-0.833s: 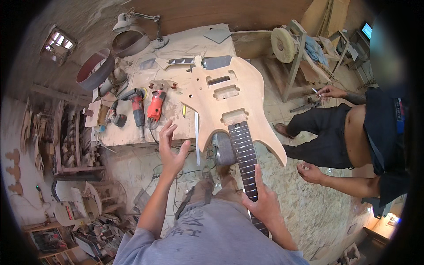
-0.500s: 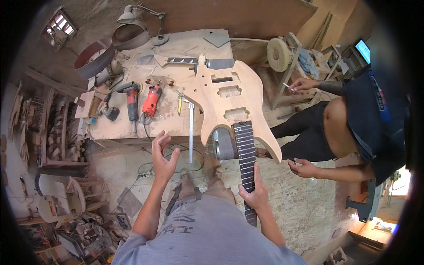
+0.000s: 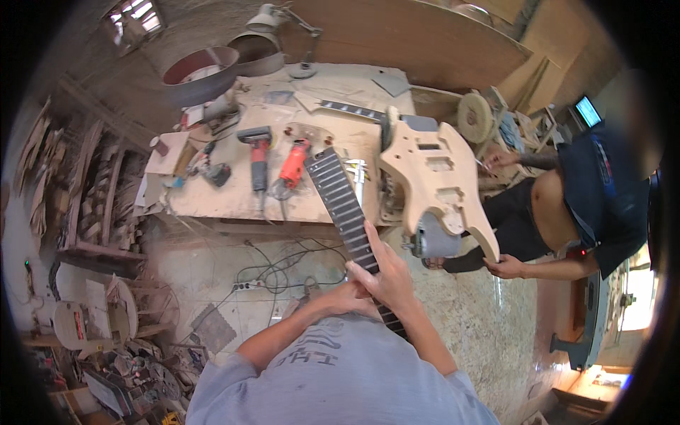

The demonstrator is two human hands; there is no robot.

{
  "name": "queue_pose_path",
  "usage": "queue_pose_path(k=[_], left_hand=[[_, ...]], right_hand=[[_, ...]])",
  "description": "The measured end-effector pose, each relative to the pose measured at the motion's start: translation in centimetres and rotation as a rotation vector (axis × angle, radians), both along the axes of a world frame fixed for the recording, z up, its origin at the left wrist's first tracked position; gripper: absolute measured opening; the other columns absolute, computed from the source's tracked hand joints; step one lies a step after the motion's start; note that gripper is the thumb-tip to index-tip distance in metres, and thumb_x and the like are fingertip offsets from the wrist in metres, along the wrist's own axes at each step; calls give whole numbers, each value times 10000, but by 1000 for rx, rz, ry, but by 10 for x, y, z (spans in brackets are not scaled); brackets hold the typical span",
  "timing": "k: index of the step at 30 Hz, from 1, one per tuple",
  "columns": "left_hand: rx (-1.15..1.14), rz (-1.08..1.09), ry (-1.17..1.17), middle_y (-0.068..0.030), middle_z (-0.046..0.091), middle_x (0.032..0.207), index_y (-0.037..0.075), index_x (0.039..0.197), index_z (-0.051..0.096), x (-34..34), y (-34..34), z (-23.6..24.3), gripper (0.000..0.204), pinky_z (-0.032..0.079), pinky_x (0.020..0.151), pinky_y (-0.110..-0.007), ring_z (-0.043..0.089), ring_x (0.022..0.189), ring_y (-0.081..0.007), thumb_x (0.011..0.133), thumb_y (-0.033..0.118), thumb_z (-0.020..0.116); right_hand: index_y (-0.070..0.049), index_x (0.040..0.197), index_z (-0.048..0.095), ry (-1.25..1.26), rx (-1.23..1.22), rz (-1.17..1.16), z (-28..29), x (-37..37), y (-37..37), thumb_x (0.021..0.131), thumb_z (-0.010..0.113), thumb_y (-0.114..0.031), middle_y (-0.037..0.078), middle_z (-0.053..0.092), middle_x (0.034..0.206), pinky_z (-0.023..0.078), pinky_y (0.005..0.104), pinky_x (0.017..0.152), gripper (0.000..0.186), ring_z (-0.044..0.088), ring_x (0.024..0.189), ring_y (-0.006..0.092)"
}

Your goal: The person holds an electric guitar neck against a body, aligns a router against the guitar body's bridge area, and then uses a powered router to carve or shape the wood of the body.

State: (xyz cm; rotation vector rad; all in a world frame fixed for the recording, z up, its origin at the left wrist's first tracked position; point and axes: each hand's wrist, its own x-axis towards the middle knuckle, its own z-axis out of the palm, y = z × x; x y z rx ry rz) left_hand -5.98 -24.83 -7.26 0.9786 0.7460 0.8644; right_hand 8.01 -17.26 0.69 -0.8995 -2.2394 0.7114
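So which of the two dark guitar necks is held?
The black neck with silver frets, in the right hand; the other neck, with pale headstock, lies on the dusty workbench.

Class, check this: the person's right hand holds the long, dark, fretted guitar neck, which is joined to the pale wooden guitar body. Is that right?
Not quite: the head view shows the long, dark, fretted guitar neck apart from the pale wooden guitar body. The person's right hand does hold the neck.
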Motion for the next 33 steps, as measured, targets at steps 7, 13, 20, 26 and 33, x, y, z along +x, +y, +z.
queue_pose_path(k=[7,13,20,26,33], left_hand=[[-148,379,-11,-104,578,1405,-11,1517,428,-59,-16,-47,555,527,1048,-397,586,1307,-221,1018,109,641],[-201,1021,56,-108,667,840,1,1159,564,-186,31,-79,235,600,643,-367,710,697,-223,930,53,568],[-244,1254,1020,-315,706,1020,-2,1294,482,-319,48,-146,431,560,901,-549,707,952,-492,914,139,627],[-392,1183,1166,-368,677,1145,-19,1369,423,-355,73,-186,577,500,1021,-586,659,1112,-541,904,208,679],[-277,1034,1345,-335,581,1262,-43,1415,414,-368,86,-207,662,493,1021,-594,609,1179,-529,920,253,736]], right_hand=[[-44,1561,517,-50,-239,95,-24,-78,-8,966,744,-214,236,682,1228,464,441,1065,659,612,1184,383],[-41,1524,556,-110,-325,-126,-78,-44,-52,966,741,-195,202,682,1213,518,436,981,607,657,1112,356],[-79,1515,582,-193,-540,-242,-98,-4,-78,958,756,-199,177,681,1170,565,406,879,596,683,1031,304],[-74,1509,585,-292,-593,-380,-100,12,-95,938,788,-234,165,678,1131,566,402,826,627,678,999,278],[-34,1455,636,-372,-631,-490,-98,24,-121,950,784,-264,181,685,1157,580,378,817,573,690,1002,277]])
